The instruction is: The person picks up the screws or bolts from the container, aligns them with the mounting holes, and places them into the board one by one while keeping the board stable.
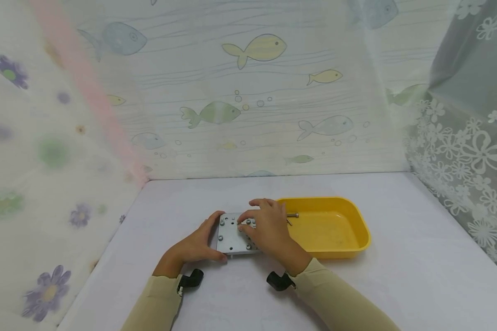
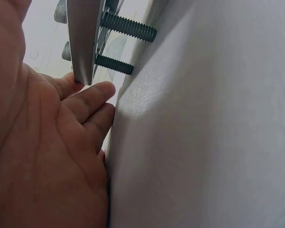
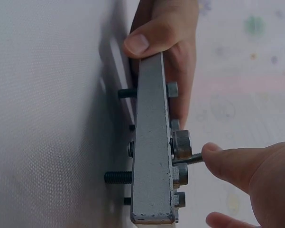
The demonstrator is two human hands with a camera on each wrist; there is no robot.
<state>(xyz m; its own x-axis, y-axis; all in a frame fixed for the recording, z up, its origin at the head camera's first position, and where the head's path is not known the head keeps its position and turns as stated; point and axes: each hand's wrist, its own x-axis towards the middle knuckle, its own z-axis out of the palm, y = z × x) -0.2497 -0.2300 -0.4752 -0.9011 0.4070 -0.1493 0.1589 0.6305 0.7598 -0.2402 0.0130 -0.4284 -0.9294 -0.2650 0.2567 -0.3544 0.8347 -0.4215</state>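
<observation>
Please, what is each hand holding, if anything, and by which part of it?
The left hand grips the rectangular grey metal plate by its left end. The right hand pinches a thin threaded metal screw by the end away from the plate.

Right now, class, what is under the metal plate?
Threaded bolt ends project beneath the metal plate toward the white cloth. The plate itself hides the rest underneath.
</observation>
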